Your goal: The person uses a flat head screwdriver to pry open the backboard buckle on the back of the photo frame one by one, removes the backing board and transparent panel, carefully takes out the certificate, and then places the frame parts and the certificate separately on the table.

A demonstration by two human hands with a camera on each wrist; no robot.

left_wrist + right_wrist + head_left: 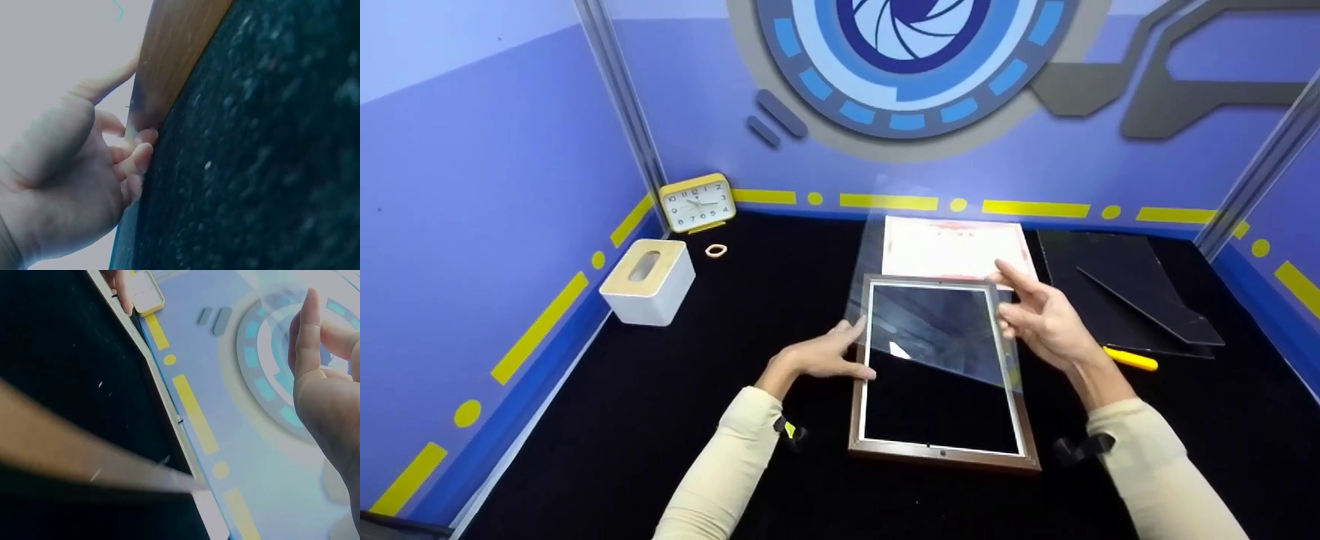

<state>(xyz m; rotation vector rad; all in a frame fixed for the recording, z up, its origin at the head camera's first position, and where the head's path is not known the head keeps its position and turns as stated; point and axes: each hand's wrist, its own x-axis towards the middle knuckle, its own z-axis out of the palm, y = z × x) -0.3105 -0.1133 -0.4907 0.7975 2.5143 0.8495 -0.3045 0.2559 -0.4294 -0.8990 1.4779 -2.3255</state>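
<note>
A clear sheet is being held tilted over a wooden picture frame, its near edge slanting down into the frame's opening and its far edge rising toward the wall; the sheet is so transparent that its top corners are hard to trace against the purple backdrop. The frame is lying flat on the black table, in front of the person. The left hand is resting at the frame's left rail, thumb and fingers pinching the sheet's left edge; the left wrist view is showing curled fingers against the wood, though blur is hiding the sheet there. The right hand is hovering at the sheet's right edge with fingers spread and fairly straight; whether they are actually touching the sheet is hard to tell. Behind the frame, a printed certificate is lying partly covered by the sheet. To the right, dark backing boards are overlapping, and a yellow tool is peeking out, half hidden by the right forearm. At far left, a tissue box, a yellow clock and a small ring are sitting.
</note>
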